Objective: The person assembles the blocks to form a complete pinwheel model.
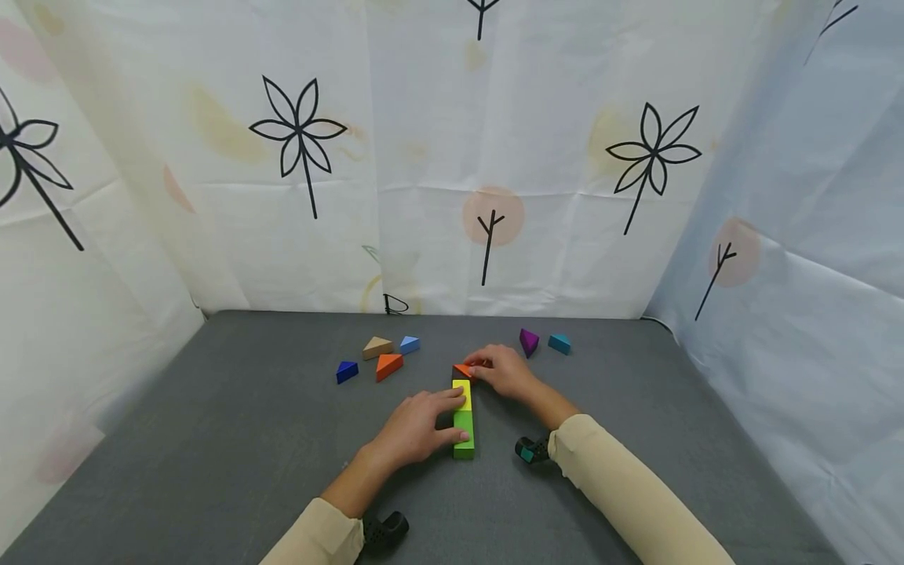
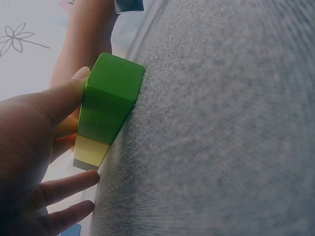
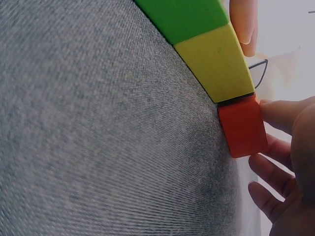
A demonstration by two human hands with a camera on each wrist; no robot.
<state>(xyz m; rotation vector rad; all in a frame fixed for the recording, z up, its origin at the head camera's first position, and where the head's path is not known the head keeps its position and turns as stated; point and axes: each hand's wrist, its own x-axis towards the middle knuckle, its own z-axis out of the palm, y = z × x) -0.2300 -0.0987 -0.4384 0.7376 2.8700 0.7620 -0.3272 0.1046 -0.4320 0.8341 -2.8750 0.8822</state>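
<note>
On the grey table (image 1: 247, 439), I saw the left hand (image 1: 417, 425) rest, fingers extended, on mid-frame yellow (image 1: 467, 400) and green blocks (image 1: 464, 422) while the right hand (image 1: 501, 370) pinched the orange block (image 1: 462, 368) just above, a lining-up step seemingly needing a gentle push.

A: Green blk (image 1: 464, 421)?
B: Rect., lying flat, L thumb (image 1: 455, 437) on top.
A: Yellow blk (image 1: 468, 399)?
B: Butted end-on to green, under L fingertips (image 1: 458, 391).
A: Orange-red tri. blk (image 1: 463, 367)?
B: Pinched btwn R thumb (image 1: 481, 373) & fingers, w/ dark blk (image 1: 458, 376) btwn it & yellow.
</note>
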